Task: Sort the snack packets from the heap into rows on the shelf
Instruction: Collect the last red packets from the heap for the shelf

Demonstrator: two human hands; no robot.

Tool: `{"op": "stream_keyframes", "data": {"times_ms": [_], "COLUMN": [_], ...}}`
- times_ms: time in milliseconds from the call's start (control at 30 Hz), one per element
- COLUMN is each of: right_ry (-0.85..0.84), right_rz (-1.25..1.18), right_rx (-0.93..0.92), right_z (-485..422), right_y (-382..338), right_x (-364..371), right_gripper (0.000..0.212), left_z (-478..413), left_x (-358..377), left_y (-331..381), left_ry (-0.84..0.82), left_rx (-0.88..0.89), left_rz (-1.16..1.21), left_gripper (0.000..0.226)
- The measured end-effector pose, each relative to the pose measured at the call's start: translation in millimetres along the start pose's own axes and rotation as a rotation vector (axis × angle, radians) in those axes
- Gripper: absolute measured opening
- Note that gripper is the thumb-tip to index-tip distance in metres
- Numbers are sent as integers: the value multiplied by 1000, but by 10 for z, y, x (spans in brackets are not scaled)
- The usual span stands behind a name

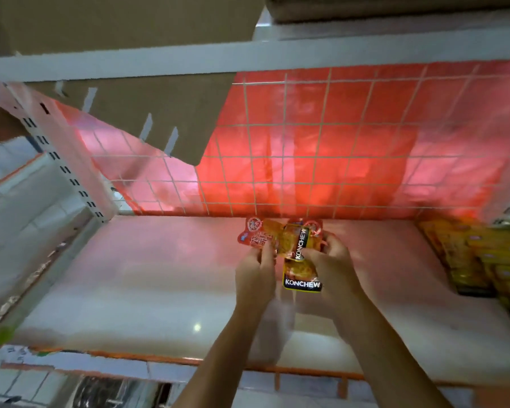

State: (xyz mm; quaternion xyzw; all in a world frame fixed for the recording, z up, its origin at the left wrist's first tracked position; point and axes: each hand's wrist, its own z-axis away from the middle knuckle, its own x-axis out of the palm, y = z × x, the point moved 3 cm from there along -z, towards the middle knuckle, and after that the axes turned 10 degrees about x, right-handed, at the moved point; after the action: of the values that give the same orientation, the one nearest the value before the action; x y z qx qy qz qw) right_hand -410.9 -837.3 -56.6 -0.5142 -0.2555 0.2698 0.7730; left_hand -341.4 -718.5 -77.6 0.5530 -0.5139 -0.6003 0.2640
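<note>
Open bay of a white shelf board (130,290), tinted pink by a red translucent plastic sheet (365,113) behind a white wire grid back panel (312,156). At mid-shelf, close to the grid's lower edge, 2 bare forearms reaching in from the front.

Left hand (256,269): fingers curled, pinching a red foil snack packet (252,235) by its lower edge. Right hand (331,257): fingers curled round a black-and-yellow snack packet lettered KONCHEW (302,279), hanging down between the 2 hands, with a 2nd KONCHEW packet (296,240) and another red packet (315,229) fanned above it. Touching the board or held clear of it: cannot tell.

Wide open board to the left of the hands, as far as a white perforated upright post (62,160). To the right, a narrower open strip, then a stacked block of yellow packets (483,260) against the right edge. Along the front edge, an orange rail (159,356). Overhead at upper left, a brown cardboard flap (159,113) hanging down before the grid.
</note>
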Motion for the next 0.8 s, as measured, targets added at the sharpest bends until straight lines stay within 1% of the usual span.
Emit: {"op": "stream_keyframes", "data": {"times_ms": [67, 133, 233, 300, 333, 400, 467, 533, 633, 700, 800], "right_ry": [16, 55, 173, 266, 306, 361, 386, 424, 546, 595, 659], "right_rz": [7, -9, -39, -28, -9, 5, 3, 22, 56, 60, 30], "right_rx": [-16, -19, -3, -12, -29, -58, -72, -87, -110, -137, -167], "right_z": [84, 166, 276, 380, 451, 628, 814, 996, 1280, 1473, 1730], "right_y": [-23, -40, -68, -119, -154, -224, -268, -290, -305, -345, -391], "right_x": [-362, -766, -1461, -1964, -2231, -2761, -3287, -3804, -4549, -4986, -5536], "right_gripper": [30, 29, 27, 33, 31, 21, 25, 22, 10, 13, 16], "left_z": [91, 227, 493, 729, 862, 1139, 1428, 1714, 2119, 2380, 2726], "left_x": [253, 548, 1015, 1351, 1530, 1871, 2214, 2554, 3039, 3365, 3845], "left_y": [177, 351, 614, 798, 888, 1090, 1307, 1525, 1804, 1999, 2257], "left_ry": [-17, -66, -129, -176, -195, -247, -311, -362, -429, -498, -610], "left_rx": [20, 4, 22, 33, 27, 29, 64, 119, 203, 236, 197], "left_rz": [102, 243, 364, 421, 453, 468, 465, 422, 333, 320, 355], "left_gripper": [30, 28, 37, 34, 31, 27, 24, 22, 31, 27, 18]}}
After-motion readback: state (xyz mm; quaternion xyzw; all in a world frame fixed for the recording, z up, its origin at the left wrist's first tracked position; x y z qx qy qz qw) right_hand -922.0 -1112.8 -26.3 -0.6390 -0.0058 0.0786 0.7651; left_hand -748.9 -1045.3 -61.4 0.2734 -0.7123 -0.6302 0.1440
